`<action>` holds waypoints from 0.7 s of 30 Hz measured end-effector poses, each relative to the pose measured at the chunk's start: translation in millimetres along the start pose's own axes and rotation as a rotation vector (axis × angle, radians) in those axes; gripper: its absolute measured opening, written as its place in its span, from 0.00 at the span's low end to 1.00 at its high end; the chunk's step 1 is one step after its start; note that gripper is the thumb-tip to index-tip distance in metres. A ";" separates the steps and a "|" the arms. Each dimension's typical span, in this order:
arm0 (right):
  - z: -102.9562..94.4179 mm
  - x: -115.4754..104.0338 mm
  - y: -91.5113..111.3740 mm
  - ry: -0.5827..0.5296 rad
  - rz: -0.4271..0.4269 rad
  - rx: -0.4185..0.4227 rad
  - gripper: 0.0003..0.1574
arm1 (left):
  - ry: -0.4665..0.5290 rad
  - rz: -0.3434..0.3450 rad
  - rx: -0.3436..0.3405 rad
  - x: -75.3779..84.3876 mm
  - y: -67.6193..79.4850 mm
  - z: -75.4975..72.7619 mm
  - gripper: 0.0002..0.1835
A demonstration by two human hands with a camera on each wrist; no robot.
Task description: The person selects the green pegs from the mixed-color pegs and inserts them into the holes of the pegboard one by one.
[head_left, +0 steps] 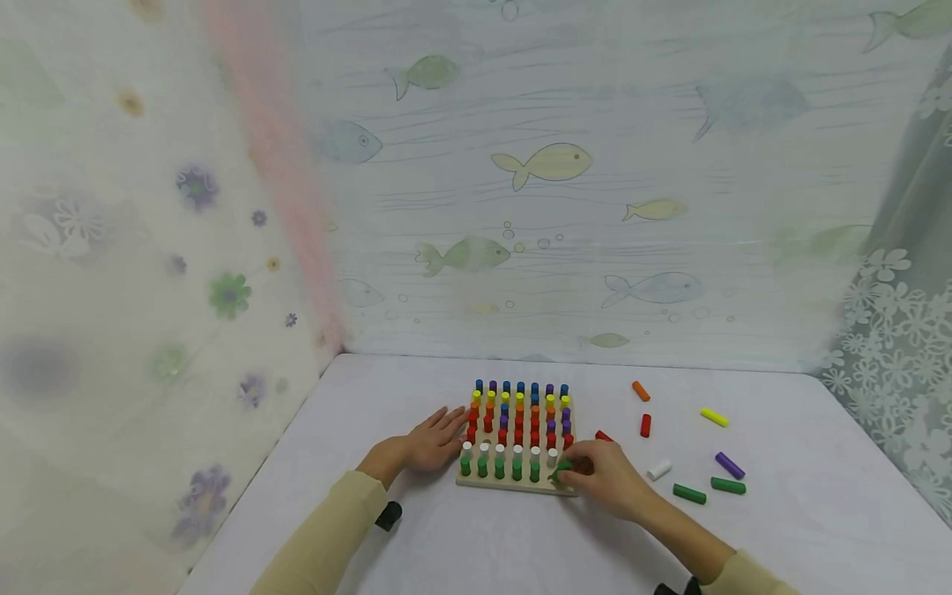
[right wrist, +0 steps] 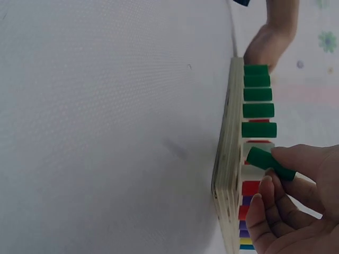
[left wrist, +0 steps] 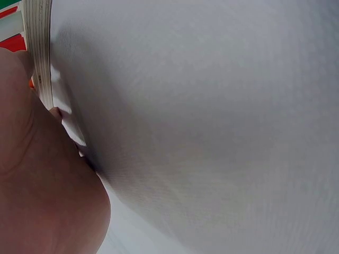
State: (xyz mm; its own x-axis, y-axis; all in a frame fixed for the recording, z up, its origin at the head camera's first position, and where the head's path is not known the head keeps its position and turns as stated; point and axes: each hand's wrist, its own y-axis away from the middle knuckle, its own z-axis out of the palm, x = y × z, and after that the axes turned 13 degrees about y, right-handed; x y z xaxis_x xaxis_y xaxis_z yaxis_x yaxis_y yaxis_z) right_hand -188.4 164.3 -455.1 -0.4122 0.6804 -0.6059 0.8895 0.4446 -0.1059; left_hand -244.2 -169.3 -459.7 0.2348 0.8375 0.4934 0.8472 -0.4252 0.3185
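A wooden pegboard (head_left: 513, 487) lies on the white table, with rows of upright coloured pegs. A row of green pegs (head_left: 500, 468) lines its front edge, white pegs (head_left: 517, 453) stand behind, and red, orange, yellow, purple and blue ones fill the rows farther back. My right hand (head_left: 610, 479) pinches a green peg (right wrist: 260, 159) between thumb and fingers, tilted over the board's front right corner, beside the end of the green row. At the board's left side my left hand (head_left: 431, 444) rests palm down, its fingers extended along the edge.
Loose pegs lie right of the board: orange (head_left: 641, 391), yellow (head_left: 715, 417), red (head_left: 645, 426), white (head_left: 659, 470), purple (head_left: 730, 465) and green (head_left: 689, 494). Another red peg (head_left: 605, 436) lies close behind the right hand. Patterned curtains (head_left: 550, 207) surround the table.
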 end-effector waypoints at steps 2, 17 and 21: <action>1.2 -0.9 -0.2 0.005 0.005 -0.003 0.11 | 0.000 0.000 0.003 -0.3 -0.1 0.0 0.33; 10.3 -1.8 -5.7 0.050 0.003 -0.020 0.09 | 0.028 0.031 0.000 -14.2 -8.5 5.1 0.34; 14.5 -2.4 -8.3 0.077 0.008 -0.026 0.08 | 0.033 0.013 -0.009 -9.0 -5.6 1.9 0.34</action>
State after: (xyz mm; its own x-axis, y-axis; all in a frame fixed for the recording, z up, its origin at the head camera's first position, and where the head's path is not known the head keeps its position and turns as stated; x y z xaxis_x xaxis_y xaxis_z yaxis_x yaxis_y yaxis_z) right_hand -192.0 150.6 -464.2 -0.4199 0.7262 -0.5443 0.8877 0.4534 -0.0798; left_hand -250.1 -173.9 -467.5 0.2294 0.8202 0.5241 0.8398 -0.4390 0.3195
